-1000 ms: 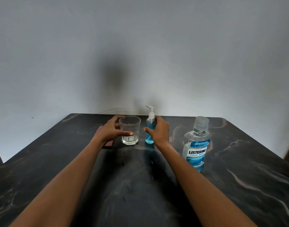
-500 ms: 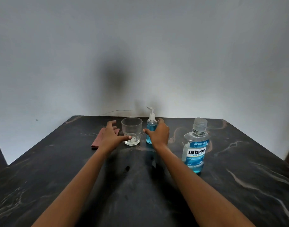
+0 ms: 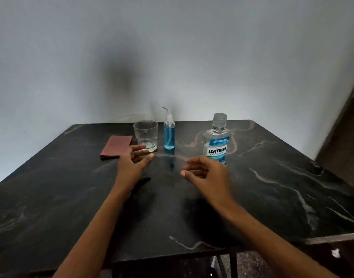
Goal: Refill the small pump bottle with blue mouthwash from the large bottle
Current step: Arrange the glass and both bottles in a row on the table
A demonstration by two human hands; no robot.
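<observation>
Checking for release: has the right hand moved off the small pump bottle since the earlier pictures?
Yes. The right hand has pulled back toward the person, away from the pump bottle.

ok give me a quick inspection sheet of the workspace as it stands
Surface: dark marbled table, dry, no spill seen.
Job's things: small pump bottle upright, blue liquid inside, pump on; large mouthwash bottle upright to its right, cap on.
Clutter: clear glass left of the pump bottle, looks empty; folded reddish cloth left of the glass.
Grippers: left hand open, empty, near the glass base; right hand open, empty, in front of the large bottle.
Cables: a thin wire-like line behind the table's far edge; cannot tell what it is.
Surroundings: plain pale wall.
</observation>
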